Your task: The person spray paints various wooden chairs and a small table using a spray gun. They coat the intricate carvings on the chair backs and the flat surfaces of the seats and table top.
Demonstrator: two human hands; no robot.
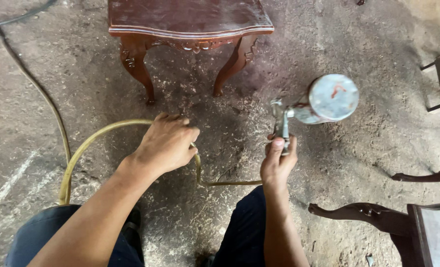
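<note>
Spray gun (299, 111) gripped upright in right hand (277, 165), fist closed round the handle, thumb up the back. Metal cup likely top-heavy and slick; best held low at the grip. Left hand (166, 143) clasped over yellowish hose (89, 146), pliant but springy, looping between both hands. Beyond the hands, dark carved table (190, 22); right of the gun hand, chair arms (373, 212) close in.
</note>
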